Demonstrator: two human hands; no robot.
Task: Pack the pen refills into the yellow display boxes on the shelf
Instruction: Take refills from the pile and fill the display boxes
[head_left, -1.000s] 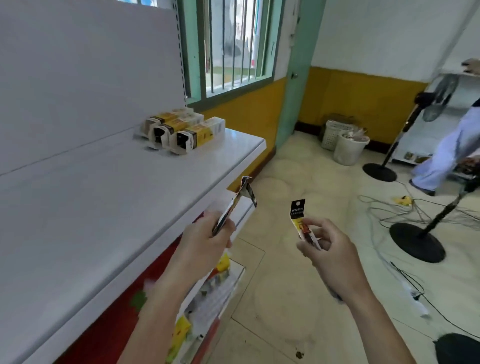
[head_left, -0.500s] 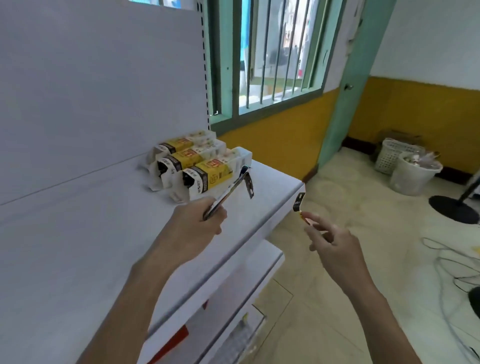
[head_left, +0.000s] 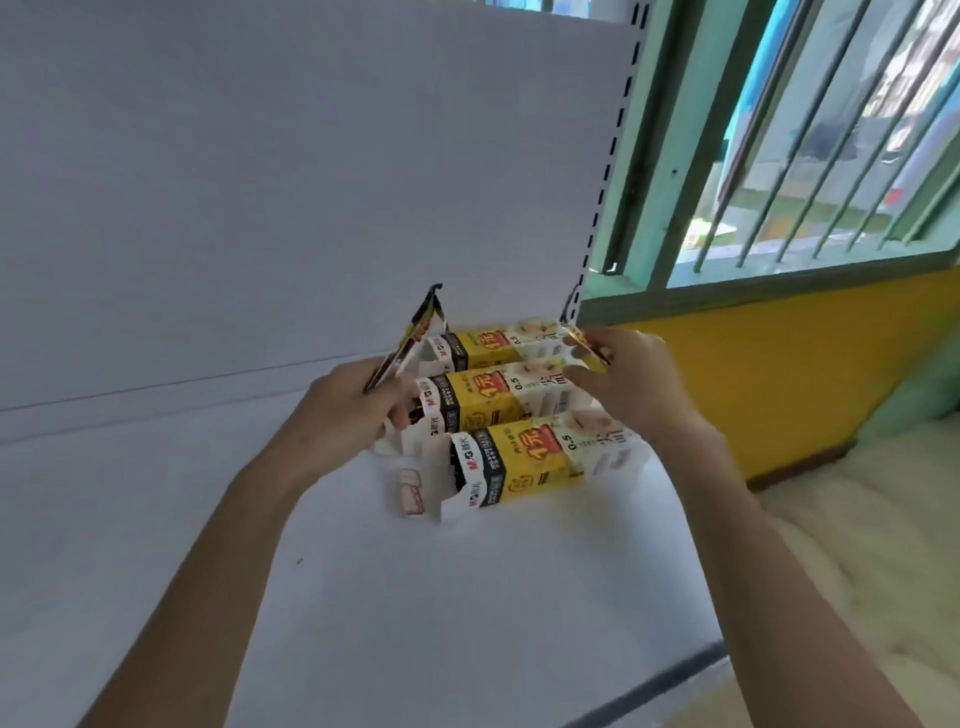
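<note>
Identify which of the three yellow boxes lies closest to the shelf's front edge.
The front box, open flaps spread at its left end; the middle box and rear box lie behind it.

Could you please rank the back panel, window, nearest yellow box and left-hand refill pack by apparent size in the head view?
1. back panel
2. window, cropped by the frame
3. nearest yellow box
4. refill pack, partly hidden in the left hand

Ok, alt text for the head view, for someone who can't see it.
Two hands reach over three yellow boxes lying side by side on a white shelf. The left hand grips a refill pack by the boxes' open ends; the right hand pinches a second pack above them.
</note>
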